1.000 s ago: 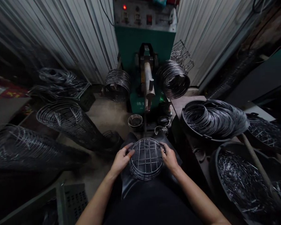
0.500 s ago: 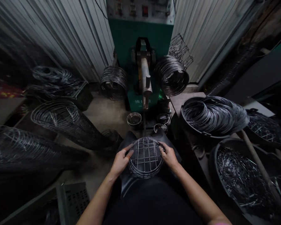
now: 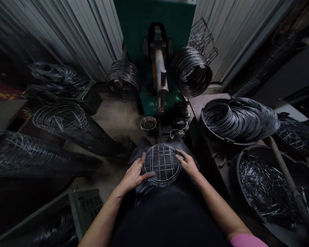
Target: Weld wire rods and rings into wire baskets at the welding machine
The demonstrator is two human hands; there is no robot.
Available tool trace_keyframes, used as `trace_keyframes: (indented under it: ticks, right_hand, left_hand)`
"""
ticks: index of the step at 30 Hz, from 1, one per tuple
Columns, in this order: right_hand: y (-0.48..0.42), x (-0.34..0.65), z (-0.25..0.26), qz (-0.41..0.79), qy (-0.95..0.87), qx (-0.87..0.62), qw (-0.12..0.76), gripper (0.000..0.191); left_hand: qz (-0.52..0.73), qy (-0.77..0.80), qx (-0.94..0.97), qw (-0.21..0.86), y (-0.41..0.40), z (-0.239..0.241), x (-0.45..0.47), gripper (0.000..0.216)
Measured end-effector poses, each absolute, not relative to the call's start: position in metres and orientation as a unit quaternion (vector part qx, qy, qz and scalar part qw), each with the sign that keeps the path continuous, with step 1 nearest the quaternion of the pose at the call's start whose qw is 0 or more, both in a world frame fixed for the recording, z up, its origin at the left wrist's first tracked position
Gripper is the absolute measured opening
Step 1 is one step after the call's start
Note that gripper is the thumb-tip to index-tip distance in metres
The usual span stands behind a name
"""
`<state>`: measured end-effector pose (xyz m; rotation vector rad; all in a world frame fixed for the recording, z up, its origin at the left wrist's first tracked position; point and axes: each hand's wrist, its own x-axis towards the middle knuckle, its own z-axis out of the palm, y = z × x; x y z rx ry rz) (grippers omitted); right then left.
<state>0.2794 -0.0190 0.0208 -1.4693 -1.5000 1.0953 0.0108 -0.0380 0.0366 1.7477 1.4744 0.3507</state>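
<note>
A small stack of round wire racks [image 3: 161,168], each a ring crossed by straight wires, rests over my lap on the dark apron. My left hand [image 3: 135,173] holds the stack's left side, with the fingers along the outer rim and the thumb laid over the top wires. At the upper right rim, my right hand [image 3: 186,163] pinches the edge between thumb and fingers. Both hands have dark-stained fingertips. Beyond the racks stands a green machine [image 3: 157,103] with a thick metal arm [image 3: 161,70] pointing toward me.
Wire coils [image 3: 123,80] hang beside the machine. On the right are a tub of wire rings [image 3: 242,116] and a tub of short wire pieces [image 3: 267,185]. Tall stacks of wire rings [image 3: 72,123] lean at left, above a green crate [image 3: 79,206]. Small bowls [image 3: 148,123] sit under the arm.
My left thumb has moved from the upper left rim down across the rack's lower left wires. My right hand keeps its pinch. The view has tilted downward slightly.
</note>
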Motion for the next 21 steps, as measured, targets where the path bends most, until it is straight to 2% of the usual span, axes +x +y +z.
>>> trace_keyframes:
  ticks: [2,4,13,18,21]
  right_hand:
    - [-0.019,0.281,0.022,0.443,-0.580,-0.573,0.374,0.039]
    - [-0.019,0.282,0.022,0.450,-0.574,-0.574,0.372,0.039]
    - [-0.023,0.279,0.021,0.478,-0.537,-0.579,0.386,0.043]
    - [-0.024,0.279,0.020,0.494,-0.510,-0.585,0.391,0.047]
    - [-0.016,0.283,0.018,0.549,-0.441,-0.596,0.385,0.047]
  left_hand:
    - [0.112,0.591,0.709,0.368,-0.043,0.039,0.014,0.111]
    - [0.097,0.606,0.717,0.331,-0.047,0.042,0.018,0.119]
    - [0.044,0.635,0.717,0.285,-0.052,0.047,0.033,0.111]
    - [0.033,0.648,0.703,0.291,-0.052,0.047,0.035,0.117]
    - [0.037,0.653,0.694,0.301,-0.051,0.051,0.038,0.122]
